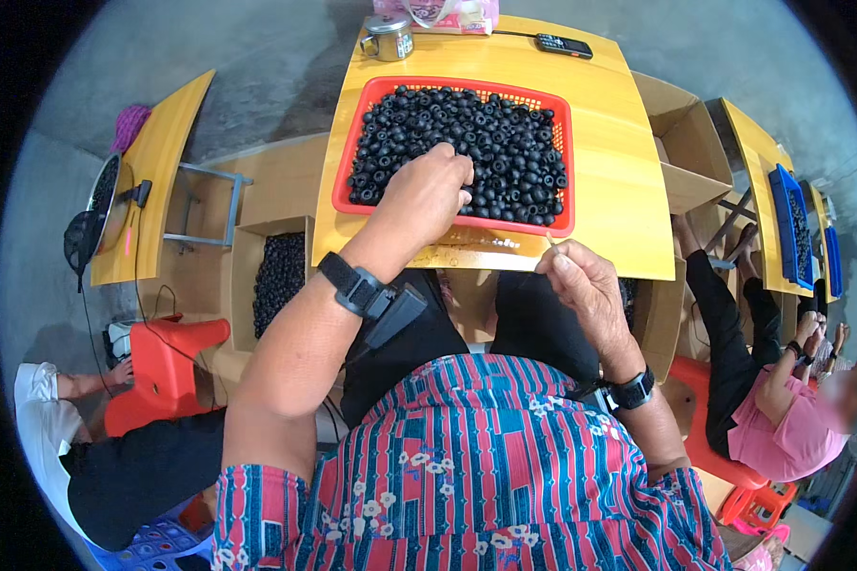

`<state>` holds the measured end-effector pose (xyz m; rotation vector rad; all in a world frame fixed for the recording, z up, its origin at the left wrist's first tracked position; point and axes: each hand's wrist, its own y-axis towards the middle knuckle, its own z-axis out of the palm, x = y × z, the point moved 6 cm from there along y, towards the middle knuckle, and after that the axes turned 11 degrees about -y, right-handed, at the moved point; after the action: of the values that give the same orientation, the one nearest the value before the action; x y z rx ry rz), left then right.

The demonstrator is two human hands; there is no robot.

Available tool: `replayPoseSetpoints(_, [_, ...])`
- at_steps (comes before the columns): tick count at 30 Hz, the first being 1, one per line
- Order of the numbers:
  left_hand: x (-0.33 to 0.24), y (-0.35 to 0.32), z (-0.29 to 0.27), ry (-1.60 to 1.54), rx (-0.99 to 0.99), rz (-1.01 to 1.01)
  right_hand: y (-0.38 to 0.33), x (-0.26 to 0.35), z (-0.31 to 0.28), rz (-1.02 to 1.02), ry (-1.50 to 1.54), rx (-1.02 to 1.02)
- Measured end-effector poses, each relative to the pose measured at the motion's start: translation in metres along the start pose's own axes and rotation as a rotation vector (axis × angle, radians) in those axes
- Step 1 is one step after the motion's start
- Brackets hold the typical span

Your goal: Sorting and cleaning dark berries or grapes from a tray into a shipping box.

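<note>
My left grip [427, 188] curls over black pieces [500, 147] in the red basket [568, 135]; whether closed, I can't tell. By its near-right corner, my right grip [583, 283] pinches a thin stick [551, 238].

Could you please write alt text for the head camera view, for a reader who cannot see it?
A person's left hand is in a red basket of small round black pieces, while the right hand pinches a small thin item by the basket's near right corner. The basket sits on a yellow table.
</note>
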<state>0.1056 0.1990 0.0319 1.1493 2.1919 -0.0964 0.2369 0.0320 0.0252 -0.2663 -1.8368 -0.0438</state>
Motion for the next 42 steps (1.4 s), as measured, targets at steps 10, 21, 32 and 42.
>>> replayPoseSetpoints(10, [0.001,0.005,-0.001,0.093,0.073,-0.01,-0.001,-0.003,-0.002,0.002,0.022,-0.03])
replayPoseSetpoints(21, [-0.004,-0.04,-0.027,-1.15,0.011,-0.151,0.001,-0.001,-0.009,-0.087,0.047,-0.072])
replayPoseSetpoints(32, [-0.029,-0.127,-0.014,-1.958,-0.03,-0.375,0.017,0.053,0.049,-0.186,0.12,0.233])
replayPoseSetpoints(42, [-0.027,-0.132,-0.008,-2.03,-0.079,-0.321,0.015,0.073,0.065,-0.393,-0.147,0.281])
